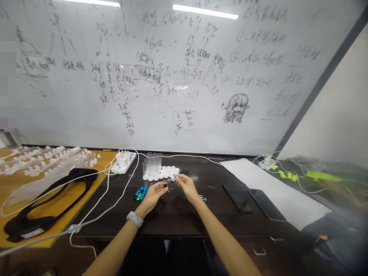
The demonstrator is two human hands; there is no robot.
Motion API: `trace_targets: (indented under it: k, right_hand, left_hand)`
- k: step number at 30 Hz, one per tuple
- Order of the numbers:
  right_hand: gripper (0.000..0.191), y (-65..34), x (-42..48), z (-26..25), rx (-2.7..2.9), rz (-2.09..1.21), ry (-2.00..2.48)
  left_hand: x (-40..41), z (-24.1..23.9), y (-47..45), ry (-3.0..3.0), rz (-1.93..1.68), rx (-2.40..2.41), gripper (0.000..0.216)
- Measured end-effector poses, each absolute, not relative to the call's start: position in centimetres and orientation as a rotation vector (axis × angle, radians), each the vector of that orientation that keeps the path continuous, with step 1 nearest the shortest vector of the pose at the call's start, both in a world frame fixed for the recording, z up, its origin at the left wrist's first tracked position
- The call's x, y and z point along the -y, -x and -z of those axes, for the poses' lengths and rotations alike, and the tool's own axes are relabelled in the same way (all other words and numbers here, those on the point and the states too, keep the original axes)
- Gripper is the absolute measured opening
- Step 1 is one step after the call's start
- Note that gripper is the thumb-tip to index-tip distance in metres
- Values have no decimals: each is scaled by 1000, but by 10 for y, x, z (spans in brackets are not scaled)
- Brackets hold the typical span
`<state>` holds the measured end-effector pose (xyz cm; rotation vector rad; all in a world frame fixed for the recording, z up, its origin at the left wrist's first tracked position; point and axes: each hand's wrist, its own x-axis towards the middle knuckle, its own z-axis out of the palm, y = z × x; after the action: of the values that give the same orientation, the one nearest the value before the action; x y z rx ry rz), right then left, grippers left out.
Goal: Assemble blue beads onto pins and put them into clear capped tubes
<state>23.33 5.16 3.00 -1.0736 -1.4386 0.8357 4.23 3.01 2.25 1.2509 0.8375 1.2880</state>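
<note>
Small black piece (165, 185) sits between the pinching thumb and forefinger of the left hand (153, 195), above the dark table (214, 222). The fingertips of the right hand (187, 187) nearly meet; whether they grip anything cannot be told. Shiny blue-green balls (140, 191) lie beside the left hand; farther back, white round discs (170, 170) and clear tubes (153, 164).

Tubes (152, 163), white caps (166, 173) block far side; room left of phones (237, 198).

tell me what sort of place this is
Probably an office or meeting room used as a workspace: a large whiteboard covered in handwriting rises behind a dark desk, where clear tubes and small white round pieces are grouped.
</note>
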Motion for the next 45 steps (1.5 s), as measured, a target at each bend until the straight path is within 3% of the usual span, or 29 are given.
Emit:
trace_targets:
  k: [4, 10, 28, 40, 45]
  right_hand:
    - [34, -202, -43, -20, 1224, -1017, 773]
    - [28, -199, -32, -12, 1265, -1011, 767]
    - [34, -196, -25, -12, 1318, -955, 844]
    - [22, -197, -19, -23, 1582, -590, 939]
    - [25, -200, -21, -22, 1657, -584, 959]
  left_hand:
    - [-29, -17, -41, -1228, -1278, -751, 38]
    - [-20, -16, -38, -1378, -1307, -824, 32]
    - [-19, -12, -35, -1503, -1234, -913, 32]
    - [-15, -14, -32, -1570, -1283, -930, 32]
    - [-11, -20, -30, -1458, -1209, -891, 30]
